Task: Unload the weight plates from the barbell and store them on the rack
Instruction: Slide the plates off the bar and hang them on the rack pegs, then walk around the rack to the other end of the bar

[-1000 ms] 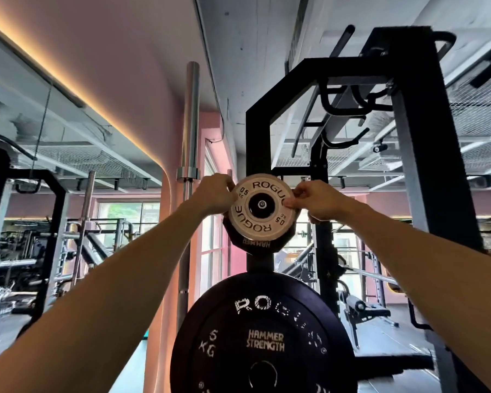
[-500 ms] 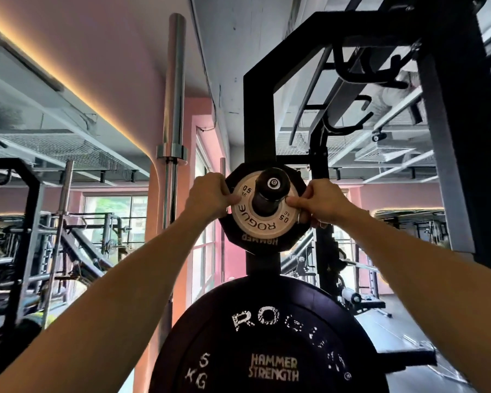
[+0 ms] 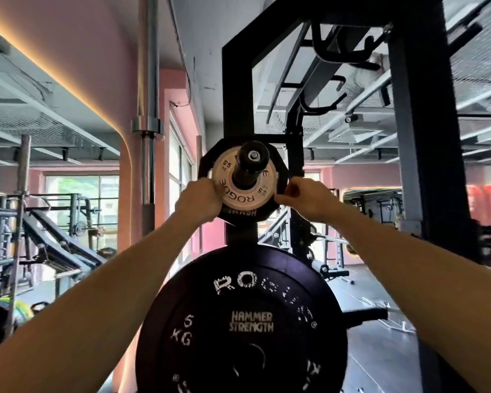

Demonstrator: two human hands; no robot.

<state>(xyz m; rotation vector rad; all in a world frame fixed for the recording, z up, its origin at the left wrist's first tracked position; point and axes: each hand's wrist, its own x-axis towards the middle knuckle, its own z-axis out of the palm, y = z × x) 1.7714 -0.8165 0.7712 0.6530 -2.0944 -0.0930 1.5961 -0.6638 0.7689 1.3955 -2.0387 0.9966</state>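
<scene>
Behind left hand [image 3: 200,198], plate [image 3: 243,191] edge hidden.

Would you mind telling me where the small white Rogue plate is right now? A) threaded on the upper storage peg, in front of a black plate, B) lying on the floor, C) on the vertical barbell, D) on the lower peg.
A: the small white plate sits around the upper peg, whose end sticks out through it, with the black plate behind it.

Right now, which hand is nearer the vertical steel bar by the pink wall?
Left. The left hand grips the small plate's left edge, on the side toward the steel bar. The right hand is at the plate's right edge, farther off.
</scene>
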